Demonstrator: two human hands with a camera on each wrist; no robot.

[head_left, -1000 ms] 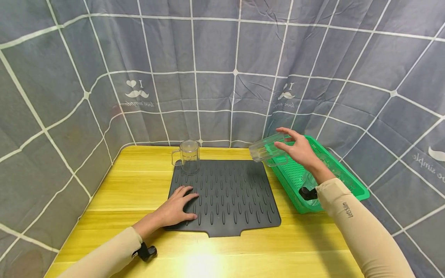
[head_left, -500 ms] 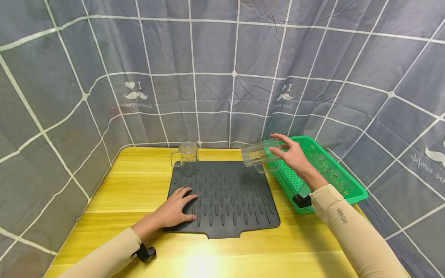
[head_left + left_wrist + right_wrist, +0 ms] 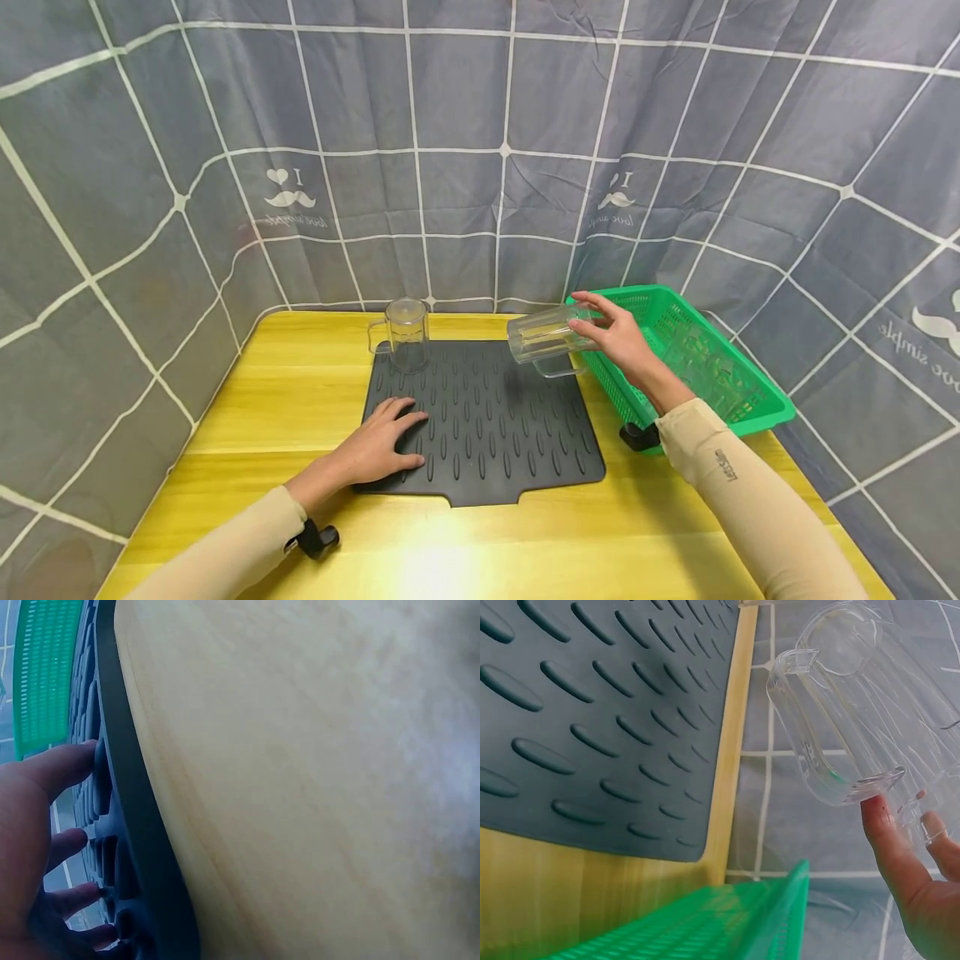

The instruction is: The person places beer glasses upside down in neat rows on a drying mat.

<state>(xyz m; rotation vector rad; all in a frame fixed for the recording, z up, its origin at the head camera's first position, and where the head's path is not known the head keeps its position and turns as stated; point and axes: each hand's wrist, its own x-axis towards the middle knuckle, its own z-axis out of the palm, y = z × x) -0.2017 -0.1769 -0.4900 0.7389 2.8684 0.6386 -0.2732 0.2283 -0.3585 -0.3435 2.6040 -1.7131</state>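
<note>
Right hand (image 3: 618, 337) pinches a tilted clear mug (image 3: 542, 333), probably glass, by the ribbed mat (image 3: 487, 433)'s far right corner; left hand (image 3: 381, 443), fingers spread, rests near left; wood-grain table (image 3: 300, 383), grey gridded curtain (image 3: 461, 100) behind

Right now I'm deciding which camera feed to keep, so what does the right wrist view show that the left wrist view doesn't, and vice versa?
Only the right wrist view: the right hand and the tilted clear mug it holds. Only the left wrist view: the left hand, spread out and holding nothing. Both: the dark mat, part of the green basket, the wooden tabletop and the grid-lined curtain.
</note>
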